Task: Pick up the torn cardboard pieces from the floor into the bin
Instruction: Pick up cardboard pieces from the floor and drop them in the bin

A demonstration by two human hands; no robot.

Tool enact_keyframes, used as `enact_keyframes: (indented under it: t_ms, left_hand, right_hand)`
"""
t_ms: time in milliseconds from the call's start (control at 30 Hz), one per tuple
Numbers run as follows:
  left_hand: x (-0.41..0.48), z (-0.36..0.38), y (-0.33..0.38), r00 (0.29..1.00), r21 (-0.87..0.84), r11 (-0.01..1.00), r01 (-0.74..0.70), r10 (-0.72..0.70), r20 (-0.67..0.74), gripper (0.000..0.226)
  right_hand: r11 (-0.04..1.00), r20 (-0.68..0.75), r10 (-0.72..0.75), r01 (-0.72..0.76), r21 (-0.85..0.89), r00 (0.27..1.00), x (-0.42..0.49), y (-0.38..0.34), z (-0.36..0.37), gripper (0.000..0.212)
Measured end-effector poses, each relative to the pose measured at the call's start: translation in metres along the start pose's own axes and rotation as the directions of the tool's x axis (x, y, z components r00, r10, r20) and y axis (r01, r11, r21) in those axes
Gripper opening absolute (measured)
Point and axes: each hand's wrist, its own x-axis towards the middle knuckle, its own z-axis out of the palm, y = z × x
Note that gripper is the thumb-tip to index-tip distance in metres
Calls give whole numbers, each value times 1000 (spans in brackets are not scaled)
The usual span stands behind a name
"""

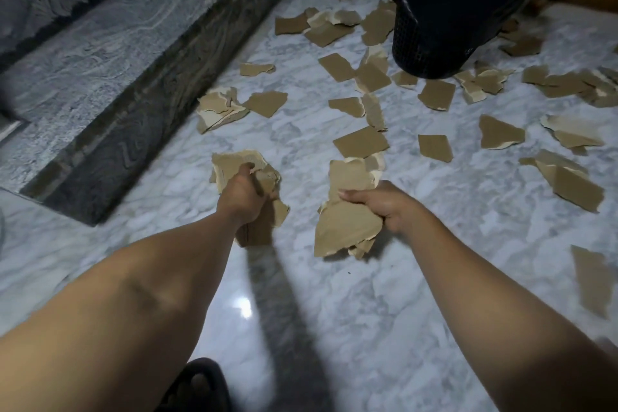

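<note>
While a crumpled bundle [249, 174] is clenched in the left hand [243, 198] and a flat stack [347, 211] pinched under the right hand [389, 207], both should be carried past the fingertips to the bin [444, 10], grips kept tight; more pieces [361, 142] lie beyond.

Dim indoor light is falling from above; a small glare spot is shining on the polished marble floor [334, 294] between the forearms; long soft shadows are stretching beneath them; wide-angle distortion is bending the edges; the far bin [434, 27] is blurring slightly.
</note>
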Motion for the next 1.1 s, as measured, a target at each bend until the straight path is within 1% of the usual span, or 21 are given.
enact_keyframes:
  t_ms: [33, 67, 100, 133, 167, 200, 267, 367, 433, 467, 533, 567, 600, 667, 733, 833, 900, 1000, 1033, 1100]
  left_hand:
    - [4, -4, 0, 1000, 14, 1000, -4, 4, 11, 76]
    - [9, -9, 1, 1000, 26, 1000, -9, 8, 19, 77]
    - [15, -13, 2, 1000, 35, 999, -13, 12, 24, 78]
    - [21, -16, 3, 1000, 40, 999, -15, 14, 27, 78]
    - [27, -20, 4, 999, 47, 999, -18, 17, 29, 77]
    - [32, -22, 4, 999, 53, 998, -18, 17, 31, 75]
    - [41, -24, 0, 1000, 80, 997, -4, 2, 23, 72]
    - [52, -24, -7, 999, 241, 970, 43, -34, -38, 66]
    - [60, -24, -9, 996, 321, 944, 79, -61, -65, 67]
    - [64, -23, -8, 994, 324, 940, 105, -90, -63, 68]
    - [73, -21, -10, 985, 259, 951, 171, -168, -33, 66]
    - [76, -21, -12, 982, 221, 958, 184, -189, -1, 65]
    - [78, -21, -13, 983, 199, 965, 170, -180, 36, 65]
    - [76, -20, -14, 989, 224, 971, 84, -109, 99, 73]
    - [71, -17, -5, 992, 317, 948, -44, 3, 129, 76]
    - [60, -8, 22, 961, 419, 867, -270, 212, 179, 66]
    - [51, 1, 36, 923, 398, 837, -376, 299, 243, 67]
    - [32, 18, 53, 868, 405, 771, -492, 400, 294, 93]
    - [26, 23, 59, 852, 419, 742, -523, 437, 289, 101]
    - [16, 30, 72, 831, 398, 730, -556, 479, 282, 113]
  right_hand:
    - [987, -19, -23, 20, -160, 1000, 5, 3, 12, 61]
    - [938, -42, -55, 37, -343, 998, 8, 6, 23, 75]
    - [859, -69, -79, 32, -511, 994, 8, 9, 32, 86]
    - [769, -86, -101, 23, -638, 991, 9, 13, 39, 94]
    - [704, -83, -121, 27, -710, 989, 8, 16, 43, 97]
    - [671, -77, -130, 31, -741, 989, 8, 21, 46, 97]
    - [647, -85, -134, 22, -762, 987, 14, 28, 47, 98]
    - [594, -92, -114, -7, -805, 989, 25, 30, 48, 99]
    - [569, -91, -101, -18, -822, 991, 30, 30, 49, 97]
    - [570, -96, -95, -25, -821, 991, 33, 30, 48, 96]
    - [572, -110, -67, -52, -818, 992, 36, 30, 47, 93]
    - [554, -116, -52, -68, -830, 992, 37, 29, 48, 91]
    - [524, -122, -44, -81, -848, 992, 37, 27, 49, 89]
    - [465, -128, -44, -93, -880, 991, 36, 22, 52, 85]
    - [451, -116, -49, -82, -889, 992, 34, 18, 54, 80]
    - [479, -90, -62, -50, -876, 994, 30, 15, 54, 70]
    - [528, -70, -64, -26, -849, 995, 30, 19, 51, 62]
    - [596, -42, -40, -10, -803, 998, 27, 24, 36, 63]
    - [612, -49, -33, -19, -791, 998, 26, 25, 28, 64]
    - [676, -80, -27, -41, -736, 996, 22, 25, 6, 67]
